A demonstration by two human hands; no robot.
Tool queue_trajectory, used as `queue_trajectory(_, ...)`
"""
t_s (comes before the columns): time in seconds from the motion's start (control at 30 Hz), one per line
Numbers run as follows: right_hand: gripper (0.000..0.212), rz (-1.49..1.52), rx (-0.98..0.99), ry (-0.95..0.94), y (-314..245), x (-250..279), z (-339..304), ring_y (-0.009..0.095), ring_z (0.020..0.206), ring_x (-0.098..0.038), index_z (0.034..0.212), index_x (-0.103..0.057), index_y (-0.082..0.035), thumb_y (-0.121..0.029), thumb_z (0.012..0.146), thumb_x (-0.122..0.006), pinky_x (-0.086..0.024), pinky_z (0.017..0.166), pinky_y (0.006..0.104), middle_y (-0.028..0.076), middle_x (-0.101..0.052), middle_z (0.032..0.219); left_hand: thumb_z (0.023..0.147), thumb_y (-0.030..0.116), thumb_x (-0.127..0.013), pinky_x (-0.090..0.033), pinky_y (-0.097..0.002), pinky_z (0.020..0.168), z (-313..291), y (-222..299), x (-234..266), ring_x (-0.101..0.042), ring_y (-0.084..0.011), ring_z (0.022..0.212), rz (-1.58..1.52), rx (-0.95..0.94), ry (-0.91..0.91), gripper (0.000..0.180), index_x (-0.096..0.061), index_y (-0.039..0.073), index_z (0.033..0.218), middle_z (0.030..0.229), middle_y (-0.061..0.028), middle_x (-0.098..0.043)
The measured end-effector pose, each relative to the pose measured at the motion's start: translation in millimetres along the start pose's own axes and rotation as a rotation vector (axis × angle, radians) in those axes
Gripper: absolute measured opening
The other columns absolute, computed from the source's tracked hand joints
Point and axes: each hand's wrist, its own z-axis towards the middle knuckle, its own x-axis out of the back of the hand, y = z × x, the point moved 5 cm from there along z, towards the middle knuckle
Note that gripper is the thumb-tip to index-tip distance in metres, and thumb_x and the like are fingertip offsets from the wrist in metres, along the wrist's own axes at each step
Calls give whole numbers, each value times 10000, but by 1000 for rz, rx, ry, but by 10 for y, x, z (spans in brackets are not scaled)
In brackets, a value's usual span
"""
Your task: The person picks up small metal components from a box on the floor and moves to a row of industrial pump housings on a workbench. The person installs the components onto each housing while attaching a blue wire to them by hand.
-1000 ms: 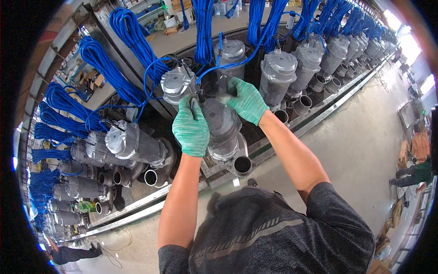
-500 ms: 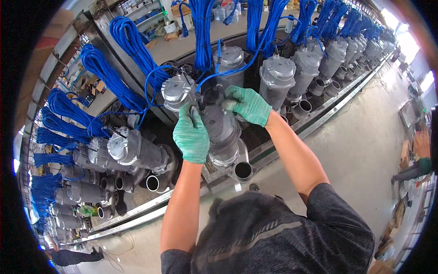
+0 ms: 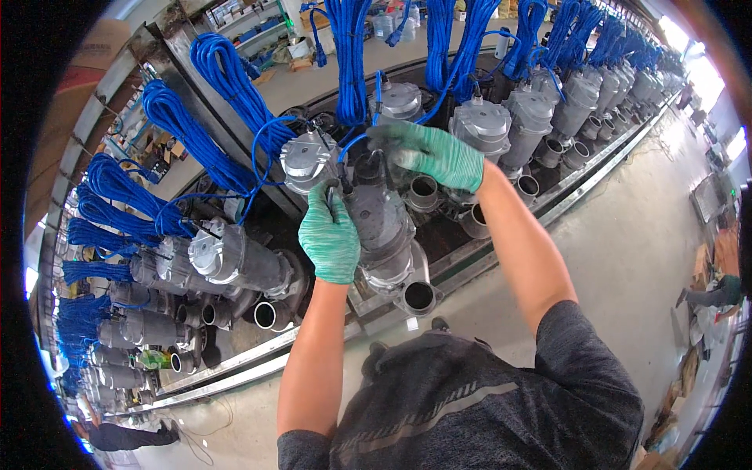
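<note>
A grey metal pump [image 3: 380, 215] stands upright in front of me, its round outlet [image 3: 417, 296] facing my side. My left hand [image 3: 329, 244], in a green knit glove, rests at the upper left of this pump. Its thumb and fingers are pinched together by the black cable fitting; what they hold is hidden. Over the pump's dark top hovers my right hand [image 3: 440, 155], gloved alike. Its dark fingertips are smeared by motion, so I cannot see whether they grip anything. A blue cable [image 3: 352, 146] loops from the fitting and passes behind the right hand.
More pumps line both sides, such as one at left [image 3: 239, 258] and one at right [image 3: 479, 125]. Bundles of blue cable [image 3: 352, 59] hang above them. A metal rail [image 3: 548, 196] edges the bench. Another person [image 3: 129, 439] is at the lower left.
My right hand has moved up and right, off the pump's upper side to above its top. My left hand stays pinched at about the same place.
</note>
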Motion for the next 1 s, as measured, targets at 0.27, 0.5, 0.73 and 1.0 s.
queue_trajectory(0.27,407,-797,-4,-217,-345,136,315,325,1033,-681,1183,-671,-80,-412,958,-604,-506,944,420,151,-721,1088,999,119,-579,-503,-373,625,-9,-13,13,-675,-314,670,-28,-23,43,173,-645,35,1134,856,-218,-703)
queue_trajectory(0.5,369,-884,73,-60,-396,-155,356,433,869,-671,1114,-650,-56,-373,935,-592,-537,807,489,214,-706,928,1011,125,-565,-505,-375,632,-3,15,-6,-673,-321,675,27,9,-3,169,-641,32,1130,853,-210,-706)
queue_trajectory(0.73,449,-840,-135,-130,-472,-82,329,387,921,-685,1132,-674,-38,-431,923,-612,-522,858,461,216,-715,985,1024,202,-543,-492,-442,595,19,-103,-51,-656,-380,666,92,-13,-5,196,-646,68,1124,803,-208,-690)
queue_trajectory(1.0,445,-1102,-42,-205,-554,-74,203,417,993,-662,1148,-640,-43,-439,987,-516,-509,887,521,240,-693,1021,1048,150,-506,-495,-326,737,411,-48,-73,-561,-149,771,-154,175,18,194,-621,22,1136,980,-56,-681)
